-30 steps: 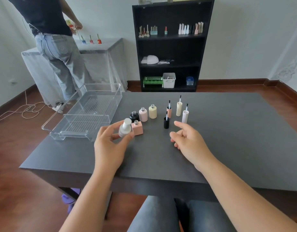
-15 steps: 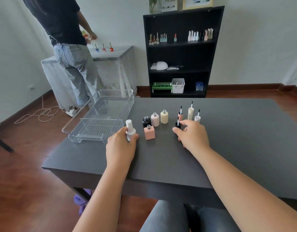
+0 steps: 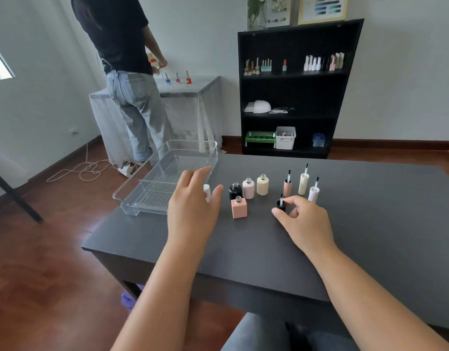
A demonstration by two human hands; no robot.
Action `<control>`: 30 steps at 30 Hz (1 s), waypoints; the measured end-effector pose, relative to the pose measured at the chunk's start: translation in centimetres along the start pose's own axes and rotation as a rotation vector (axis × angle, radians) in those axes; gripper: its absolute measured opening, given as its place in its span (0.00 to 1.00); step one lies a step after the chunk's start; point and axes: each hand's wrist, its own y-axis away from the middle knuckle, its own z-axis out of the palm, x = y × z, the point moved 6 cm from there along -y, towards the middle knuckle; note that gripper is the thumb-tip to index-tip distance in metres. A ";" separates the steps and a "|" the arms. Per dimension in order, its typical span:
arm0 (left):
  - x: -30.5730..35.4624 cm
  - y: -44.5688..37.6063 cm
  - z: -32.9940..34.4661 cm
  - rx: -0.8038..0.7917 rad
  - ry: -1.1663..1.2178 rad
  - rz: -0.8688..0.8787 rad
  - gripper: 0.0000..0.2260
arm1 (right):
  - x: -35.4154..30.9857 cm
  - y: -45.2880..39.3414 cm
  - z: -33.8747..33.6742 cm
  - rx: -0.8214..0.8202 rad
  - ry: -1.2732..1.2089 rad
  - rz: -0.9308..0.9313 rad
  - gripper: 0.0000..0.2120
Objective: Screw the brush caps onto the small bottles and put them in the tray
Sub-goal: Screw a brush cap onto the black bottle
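Note:
On the dark table stand open bottles: a black one, a round pink one, a cream one and a square pink one. To their right, brush caps stand bristles up: peach, cream, white. My right hand pinches the black brush cap between thumb and forefinger on the table. My left hand is spread open in front of a capped white bottle, mostly hidden behind it. The clear tray lies at the far left.
The tray hangs partly over the table's left edge. A person stands with their back to me at a covered side table at the back left. A black shelf unit stands against the far wall. Cables lie on the floor.
My left hand set the white capped bottle down and spread its fingers. My right hand reached forward and closed on the black brush cap. The view tilted upward.

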 end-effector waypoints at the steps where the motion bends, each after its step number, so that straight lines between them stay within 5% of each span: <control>1: 1.0 -0.8 0.6 -0.040 -0.002 0.059 0.16 | 0.1 0.1 0.0 0.002 -0.006 0.004 0.09; 7: 1.9 -5.6 7.1 -0.551 -0.386 0.179 0.13 | 0.7 0.4 0.0 -0.035 -0.079 0.006 0.08; 19: 1.4 -7.2 10.9 -1.011 -0.494 0.237 0.22 | 0.8 -0.1 -0.2 -0.057 -0.189 -0.012 0.10; 26: 0.8 -7.3 11.7 -1.008 -0.539 0.264 0.21 | 0.6 0.1 -0.3 -0.078 -0.220 0.006 0.11; 30: 1.3 -8.2 8.9 -0.812 -0.376 0.262 0.13 | 0.4 0.2 -0.7 -0.042 -0.239 -0.005 0.12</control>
